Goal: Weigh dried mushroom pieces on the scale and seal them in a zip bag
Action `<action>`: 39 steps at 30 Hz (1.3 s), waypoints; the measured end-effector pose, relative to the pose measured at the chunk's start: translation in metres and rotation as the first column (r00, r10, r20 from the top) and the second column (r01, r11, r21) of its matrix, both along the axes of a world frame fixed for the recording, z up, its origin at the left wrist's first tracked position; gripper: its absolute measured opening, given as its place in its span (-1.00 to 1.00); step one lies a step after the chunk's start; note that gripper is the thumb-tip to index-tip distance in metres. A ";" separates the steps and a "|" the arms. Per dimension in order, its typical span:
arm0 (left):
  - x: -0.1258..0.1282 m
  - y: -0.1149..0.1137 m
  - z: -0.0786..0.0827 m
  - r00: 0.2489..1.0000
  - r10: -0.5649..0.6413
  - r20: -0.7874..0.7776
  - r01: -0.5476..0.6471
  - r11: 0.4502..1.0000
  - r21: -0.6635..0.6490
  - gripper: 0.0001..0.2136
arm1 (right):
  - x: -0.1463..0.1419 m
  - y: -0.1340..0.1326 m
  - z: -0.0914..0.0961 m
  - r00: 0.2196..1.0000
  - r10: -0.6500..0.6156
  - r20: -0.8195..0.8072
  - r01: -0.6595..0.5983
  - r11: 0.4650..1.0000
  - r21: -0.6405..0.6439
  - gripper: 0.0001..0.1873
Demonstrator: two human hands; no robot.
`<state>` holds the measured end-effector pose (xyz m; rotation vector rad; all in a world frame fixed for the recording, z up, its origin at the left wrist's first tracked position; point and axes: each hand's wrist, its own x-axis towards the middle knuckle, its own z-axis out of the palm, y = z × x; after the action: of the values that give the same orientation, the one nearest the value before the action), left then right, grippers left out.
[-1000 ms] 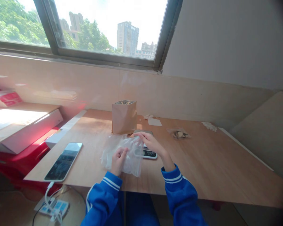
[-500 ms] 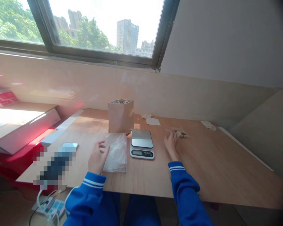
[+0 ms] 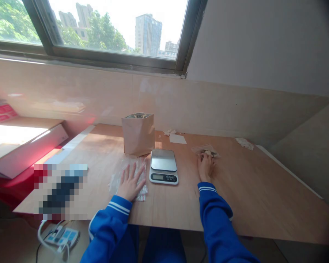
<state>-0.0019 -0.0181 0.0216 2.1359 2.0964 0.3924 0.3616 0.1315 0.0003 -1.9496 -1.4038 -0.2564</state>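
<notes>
Okay so on this light wood tabletop, the left hand is wide open and pressed flat, fingers spread, on a clear plastic bag, which is thin, crinkly and lying flat just left of the scale. It has a red strip along its edge on the scale side, and its long axis seems to run roughly away from the person, though the hand covers a lot of it. The right hand is off to the right, fingertips down on a small clear bag with crumbly tan bits inside. It looks curled, but I can't tell if it's actually gripping. Between the hands sits a digital kitchen scale with a brushed metal plate and a white body, nothing on it. Behind it, a kraft paper pouch stands upright, with a shiny lining showing at its open top. Further back are a white paper slip and a crumpled tissue. A pixelated patch hides whatever's at the table's left end, and a power strip sits down below the table edge. Both blue sleeves have white stripes at the cuffs.
</notes>
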 end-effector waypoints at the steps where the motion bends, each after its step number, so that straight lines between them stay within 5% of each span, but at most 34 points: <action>1: -0.002 0.001 -0.003 1.000 -0.022 -0.006 0.022 1.000 -0.021 -0.46 | -0.001 -0.002 0.000 1.000 0.014 -0.019 -0.014 0.999 0.029 -0.74; 7: -0.015 0.006 0.004 0.994 -0.111 0.016 0.112 0.992 -0.054 -0.48 | -0.021 -0.036 0.020 0.973 0.144 -0.179 -0.084 0.948 0.307 -0.75; 13: -0.009 -0.003 0.038 0.959 -0.096 0.265 0.131 0.985 -0.116 -0.49 | -0.071 -0.116 0.101 0.840 0.301 -0.452 0.074 0.762 0.644 -0.70; 15: 0.005 -0.016 0.061 0.863 -0.221 0.455 0.230 0.973 0.036 -0.43 | -0.095 -0.142 0.126 0.746 0.403 -0.531 0.025 0.778 0.627 -0.70; 18: 0.028 -0.039 0.094 0.566 -0.467 0.679 0.432 0.870 0.238 -0.43 | -0.130 -0.170 0.146 0.609 0.484 -0.629 -0.041 0.811 0.584 -0.71; 20: 0.038 -0.051 0.107 0.395 -0.463 0.793 0.532 0.820 0.213 -0.57 | -0.148 -0.181 0.148 0.577 0.489 -0.655 -0.061 0.825 0.562 -0.73; 22: 0.042 -0.059 0.111 0.306 -0.409 0.860 0.548 0.814 0.192 -0.66 | -0.160 -0.188 0.143 0.583 0.487 -0.651 -0.090 0.834 0.544 -0.76; 29: 0.040 -0.064 0.105 0.314 -0.310 0.897 0.479 0.868 0.132 -0.75 | -0.167 -0.192 0.129 0.528 0.484 -0.698 -0.265 0.874 0.407 -0.73; 34: 0.048 -0.061 0.101 0.156 -0.183 0.971 0.285 0.949 0.133 -0.71 | -0.176 -0.194 0.126 0.682 0.451 -0.576 -0.266 0.886 0.379 -0.61; 36: 0.051 -0.059 0.100 0.133 -0.172 0.976 0.157 0.976 0.151 -0.72 | -0.183 -0.198 0.128 0.633 0.515 -0.578 -0.396 0.857 0.330 -0.74; 39: 0.053 -0.055 0.100 0.095 -0.157 0.983 0.026 0.988 0.155 -0.72 | -0.193 -0.203 0.134 0.461 0.635 -0.619 -0.649 0.718 0.253 -0.80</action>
<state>0.0508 -0.0729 0.1214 1.1702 1.0244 1.4590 0.1689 -0.0714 0.1342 -1.1461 -1.4849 0.7737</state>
